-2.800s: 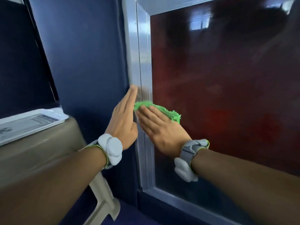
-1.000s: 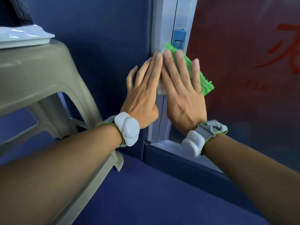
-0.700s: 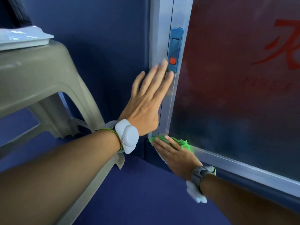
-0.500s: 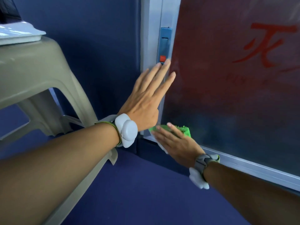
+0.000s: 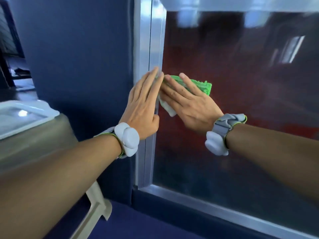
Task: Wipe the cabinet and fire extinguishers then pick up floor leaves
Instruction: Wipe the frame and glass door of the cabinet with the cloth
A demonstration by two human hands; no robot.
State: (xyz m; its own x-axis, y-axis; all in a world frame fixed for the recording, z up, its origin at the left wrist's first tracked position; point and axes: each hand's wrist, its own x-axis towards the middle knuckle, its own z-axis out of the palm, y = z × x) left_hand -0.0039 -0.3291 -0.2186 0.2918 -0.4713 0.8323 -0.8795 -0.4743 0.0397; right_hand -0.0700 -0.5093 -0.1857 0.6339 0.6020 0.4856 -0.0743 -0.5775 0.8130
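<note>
Lying flat against the cabinet glass (image 5: 241,87) just right of the upright metal frame (image 5: 146,49), the green cloth (image 5: 202,86) sits pressed under the right hand (image 5: 189,104)'s straight fingers, the nearer one, while the left hand (image 5: 143,107) rests flat, fingers straight, holding nothing, on the frame beside it.
</note>
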